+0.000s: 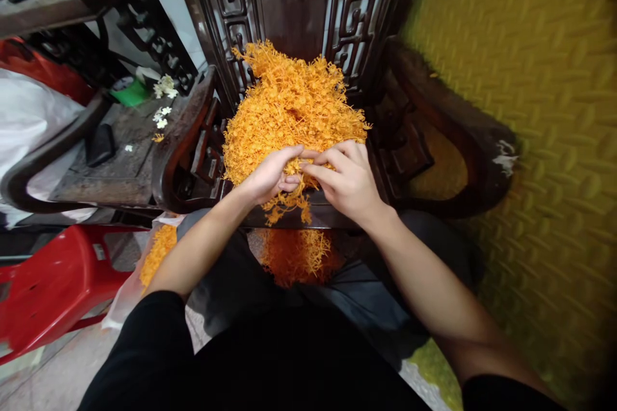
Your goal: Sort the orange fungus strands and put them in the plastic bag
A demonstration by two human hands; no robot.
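A tall heap of orange plastic flower sprigs (294,103) is piled on the seat of a dark carved wooden chair (296,19). At the front of this heap my two hands meet, their fingertips close together. My left hand (272,174) is closed, thumb stretched toward the right fingers, with orange sprigs in and just below its grip. My right hand (349,176) pinches at the same spot with thumb and forefinger; the small piece between the fingers is mostly hidden. A few sprigs dangle over the seat's front edge under the hands.
More orange sprigs (299,257) lie below the seat, between my knees, and others fill a clear plastic bag (157,257) at left. A red plastic stool (53,286), a green tape roll (130,91) and small white flowers (164,87) are to the left. Yellow textured matting (530,109) covers the right.
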